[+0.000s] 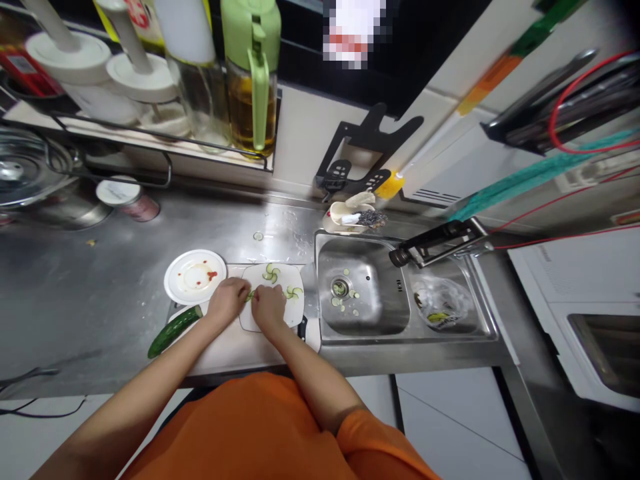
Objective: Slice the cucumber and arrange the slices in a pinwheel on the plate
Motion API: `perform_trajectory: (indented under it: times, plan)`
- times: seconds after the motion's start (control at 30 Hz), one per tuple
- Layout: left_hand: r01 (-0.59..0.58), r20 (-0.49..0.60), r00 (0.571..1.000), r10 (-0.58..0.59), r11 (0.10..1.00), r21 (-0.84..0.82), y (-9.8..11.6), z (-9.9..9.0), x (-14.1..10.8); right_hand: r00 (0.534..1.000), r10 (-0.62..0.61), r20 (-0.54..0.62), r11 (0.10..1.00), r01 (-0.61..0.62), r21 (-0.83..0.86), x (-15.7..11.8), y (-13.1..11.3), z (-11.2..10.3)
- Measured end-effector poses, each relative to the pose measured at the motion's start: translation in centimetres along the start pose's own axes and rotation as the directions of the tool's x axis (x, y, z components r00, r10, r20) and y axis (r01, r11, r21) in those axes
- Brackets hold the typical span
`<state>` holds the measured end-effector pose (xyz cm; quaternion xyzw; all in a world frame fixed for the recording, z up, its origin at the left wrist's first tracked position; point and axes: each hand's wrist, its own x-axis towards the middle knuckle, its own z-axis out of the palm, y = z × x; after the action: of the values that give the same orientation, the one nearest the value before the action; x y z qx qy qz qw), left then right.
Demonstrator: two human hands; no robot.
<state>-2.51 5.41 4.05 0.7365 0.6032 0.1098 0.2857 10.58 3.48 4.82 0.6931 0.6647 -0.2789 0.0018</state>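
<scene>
Left hand point(227, 305) and right hand point(269, 310) both over the near-left part of the square plate point(275, 320), close together, fingers bent in. Cucumber bits point(251, 295) show between the two grips, mostly covered by fingers; can't tell how far either grip is open or if it pinches a slice. Two slice swirls lie on the same plate: far swirl point(271, 273) just beyond the right grip, side swirl point(293, 293) to its right. Board point(227, 353) under the plate, partly hidden by plate and forearms. Black handle point(303, 328) right of the right grip, toward the body; rest of that tool can't be made out. Round plate point(193, 273) with red stains, left of the left grip and a bit beyond. Cucumber point(173, 332) left of the left grip, nearer the body, cut end near the left forearm. Sink point(373, 313) right of both grips, loose slices around the drain point(340, 287); clear bag point(443, 303) farther right, contents unclear. Jar point(129, 199) on the desk point(100, 280), far left beyond the grips; pot point(55, 193) past it, cut off. Green-topped bottle point(253, 100) well beyond the grips, top cut off.
</scene>
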Motion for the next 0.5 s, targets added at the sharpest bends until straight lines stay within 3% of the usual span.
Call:
perform_trajectory:
  times: [0.5]
  plan:
    - [-0.039, 0.015, 0.999, 0.038, 0.997, 0.072, 0.38, -0.37, 0.08, 0.999, -0.027, -0.045, 0.999, 0.028, 0.020, -0.28, 0.31, -0.05]
